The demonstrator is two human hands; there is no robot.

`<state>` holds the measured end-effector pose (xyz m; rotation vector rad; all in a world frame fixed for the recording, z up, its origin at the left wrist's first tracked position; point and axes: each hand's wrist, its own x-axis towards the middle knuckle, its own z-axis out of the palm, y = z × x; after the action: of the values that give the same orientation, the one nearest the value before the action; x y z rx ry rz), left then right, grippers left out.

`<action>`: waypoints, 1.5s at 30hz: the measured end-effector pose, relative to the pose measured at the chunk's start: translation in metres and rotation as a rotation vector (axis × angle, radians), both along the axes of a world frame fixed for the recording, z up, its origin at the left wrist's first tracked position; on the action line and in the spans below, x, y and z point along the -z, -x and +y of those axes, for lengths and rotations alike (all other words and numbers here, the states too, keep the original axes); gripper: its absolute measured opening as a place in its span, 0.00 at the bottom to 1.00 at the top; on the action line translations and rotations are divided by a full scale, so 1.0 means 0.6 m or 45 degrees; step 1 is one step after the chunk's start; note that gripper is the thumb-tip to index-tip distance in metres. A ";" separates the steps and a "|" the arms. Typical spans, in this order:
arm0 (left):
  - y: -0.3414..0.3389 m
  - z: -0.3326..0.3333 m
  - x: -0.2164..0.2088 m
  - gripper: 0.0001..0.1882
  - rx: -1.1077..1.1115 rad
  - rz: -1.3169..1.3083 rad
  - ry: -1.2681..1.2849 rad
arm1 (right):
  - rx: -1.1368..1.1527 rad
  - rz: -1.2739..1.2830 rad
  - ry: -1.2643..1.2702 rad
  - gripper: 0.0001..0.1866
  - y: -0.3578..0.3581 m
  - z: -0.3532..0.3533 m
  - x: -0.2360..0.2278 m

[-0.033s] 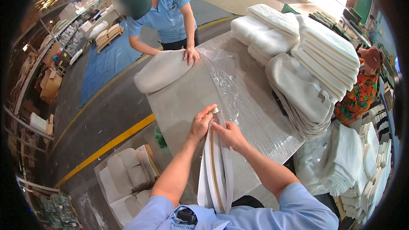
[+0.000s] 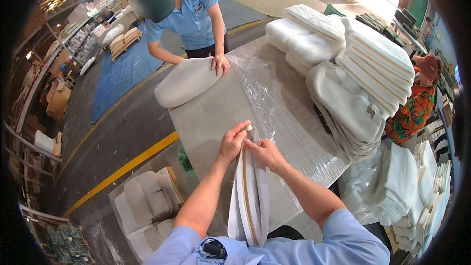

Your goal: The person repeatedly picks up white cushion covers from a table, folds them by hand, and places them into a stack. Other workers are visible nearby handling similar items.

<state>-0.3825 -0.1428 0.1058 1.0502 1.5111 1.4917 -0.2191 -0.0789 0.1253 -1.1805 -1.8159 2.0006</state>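
White fabric [image 2: 238, 201] with 1 brown stripe [image 2: 245, 176] is running from the grey table [image 2: 206, 118] toward 6 o'clock. Left hand [image 2: 232, 143] and right hand [image 2: 265, 154] are pinching its 12 o'clock end; with either grip slackening, the fabric could be slipping and twisting.

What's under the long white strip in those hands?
The gray table shows beside the strip. Whatever lies right underneath it is covered, so I can't tell.

Only the slightest shift, pale strip end [image 2: 249, 127] showing a little less beside left hand [image 2: 231, 145]
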 end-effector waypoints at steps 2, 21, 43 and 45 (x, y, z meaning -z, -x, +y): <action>-0.007 0.012 0.003 0.20 -0.019 0.188 -0.071 | -0.132 -0.094 -0.224 0.30 -0.003 0.024 0.000; -0.050 -0.016 0.065 0.10 -0.283 -0.212 -0.340 | -0.720 -0.135 -0.972 0.27 -0.042 0.009 -0.032; -0.036 -0.020 0.081 0.08 -0.564 0.041 -0.167 | -0.243 0.496 -0.510 0.15 0.103 0.099 0.075; -0.035 -0.016 0.083 0.08 -0.571 0.048 -0.172 | -0.312 0.475 -0.725 0.14 0.110 0.110 0.090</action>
<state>-0.3615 -0.1522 0.0562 0.8510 1.7731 1.9103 -0.2853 -0.0130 0.0714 -0.4097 -2.1755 1.4981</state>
